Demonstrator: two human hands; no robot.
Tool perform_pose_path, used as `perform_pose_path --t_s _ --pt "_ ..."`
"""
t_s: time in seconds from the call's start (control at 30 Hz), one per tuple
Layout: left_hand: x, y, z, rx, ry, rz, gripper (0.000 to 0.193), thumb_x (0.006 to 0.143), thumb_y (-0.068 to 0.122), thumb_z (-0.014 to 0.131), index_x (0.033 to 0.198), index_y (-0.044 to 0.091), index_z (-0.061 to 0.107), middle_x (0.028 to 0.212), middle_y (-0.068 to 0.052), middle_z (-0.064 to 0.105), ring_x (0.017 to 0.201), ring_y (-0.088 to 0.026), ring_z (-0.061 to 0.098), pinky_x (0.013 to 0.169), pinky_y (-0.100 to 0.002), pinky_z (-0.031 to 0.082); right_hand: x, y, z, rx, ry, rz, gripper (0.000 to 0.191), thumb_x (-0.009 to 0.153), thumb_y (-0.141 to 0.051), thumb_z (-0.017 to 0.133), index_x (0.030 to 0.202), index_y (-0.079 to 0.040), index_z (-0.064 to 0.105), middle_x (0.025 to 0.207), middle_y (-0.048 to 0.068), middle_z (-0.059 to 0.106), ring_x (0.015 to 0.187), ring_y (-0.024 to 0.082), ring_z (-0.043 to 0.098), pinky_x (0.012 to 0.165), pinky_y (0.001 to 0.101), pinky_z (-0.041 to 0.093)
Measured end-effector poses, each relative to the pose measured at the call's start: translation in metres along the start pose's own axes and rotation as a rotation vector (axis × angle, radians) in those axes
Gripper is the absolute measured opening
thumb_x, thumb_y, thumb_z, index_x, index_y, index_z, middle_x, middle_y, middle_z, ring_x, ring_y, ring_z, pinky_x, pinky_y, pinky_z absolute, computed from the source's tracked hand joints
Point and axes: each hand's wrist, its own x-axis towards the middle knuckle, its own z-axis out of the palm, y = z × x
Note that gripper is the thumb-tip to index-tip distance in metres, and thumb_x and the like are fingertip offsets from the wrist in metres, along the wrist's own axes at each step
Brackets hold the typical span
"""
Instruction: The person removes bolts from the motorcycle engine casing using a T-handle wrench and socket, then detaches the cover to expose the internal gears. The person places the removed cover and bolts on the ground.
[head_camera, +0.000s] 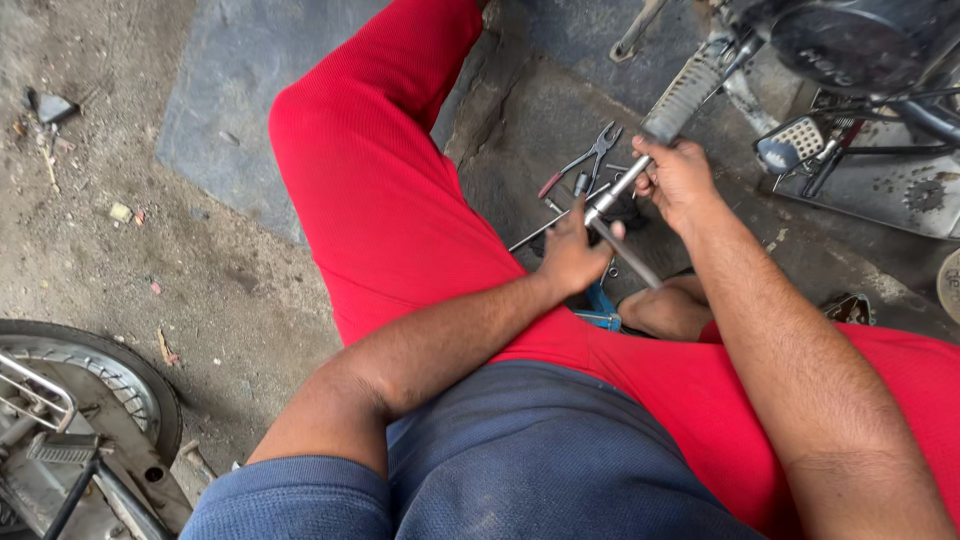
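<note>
Both hands grip tool: right hand (678, 180) wraps wrench (618, 192), left hand (572, 255) pinches bar (628, 255). Hold steady, turn slow.

Soft, even daylight fills the scene, bright without harsh glare. Shadows are faint and diffuse, gathering under the legs and beneath the motorcycle (860, 45) at the upper right, where detail sinks into darkness. The red trousers (390, 200) look strongly saturated. Focus is fairly sharp at the centre; the near shirt (520, 470) is slightly soft. Wide-angle stretch bends the edges, notably the wheel (90, 390).
</note>
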Motion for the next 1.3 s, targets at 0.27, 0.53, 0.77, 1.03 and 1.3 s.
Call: perform_pose_path --t_s 0.27,0.53,0.77,1.03,1.3 --pt "0.021 0.008 0.009 -0.509 -0.237 -0.787 0.09 0.116 0.066 0.026 0.118 -0.011 0.072 0.133 -0.025 0.071 0.101 -0.038 0.07 0.085 -0.056 0.06 -0.012 -0.034 -0.02 -0.052 -0.021 -0.025 0.014 0.098 -0.011 0.074 0.092 -0.006 0.062 0.062 -0.002 0.05 0.05 0.01 0.048 0.048 0.0268 0.042" --pt "0.024 0.049 -0.022 0.289 -0.036 0.189 0.121 0.052 0.037 0.094 0.145 -0.002 0.029 0.151 -0.032 0.036 0.141 -0.052 0.039 0.113 -0.058 0.032 0.021 -0.034 -0.025 0.016 -0.048 -0.063 0.019 0.099 -0.013 0.074 0.086 -0.007 0.06 0.055 -0.003 0.045 0.047 0.012 0.046 0.048 0.0291 0.04" --pt "0.051 0.022 -0.003 -0.83 -0.301 -0.592 0.063 0.092 0.049 0.062 0.14 0.011 0.049 0.11 -0.023 0.073 0.095 -0.035 0.069 0.082 -0.049 0.058 0.02 -0.025 -0.023 -0.013 -0.055 -0.133 0.016 0.102 -0.013 0.075 0.096 -0.007 0.061 0.068 -0.002 0.054 0.054 0.009 0.049 0.056 0.0298 0.046" --pt "0.035 0.004 0.018 -0.08 0.061 -0.249 0.054 0.08 0.024 0.066 0.133 0.018 0.06 0.104 -0.023 0.07 0.086 -0.037 0.069 0.074 -0.047 0.057 0.018 -0.009 -0.018 -0.276 0.043 -0.125 0.03 0.102 -0.028 0.063 0.092 0.0 0.058 0.076 0.005 0.062 0.069 0.027 0.075 0.063 0.046 0.065" --pt "0.045 0.051 -0.027 0.107 -0.566 -0.355 0.075 0.082 0.036 0.073 0.143 0.002 0.046 0.12 -0.025 0.07 0.11 -0.038 0.07 0.098 -0.046 0.055 0.026 0.009 0.015 -0.426 -0.057 0.037 0.041 0.099 -0.04 0.066 0.098 -0.001 0.055 0.086 0.013 0.06 0.062 0.027 0.072 0.051 0.041 0.057"
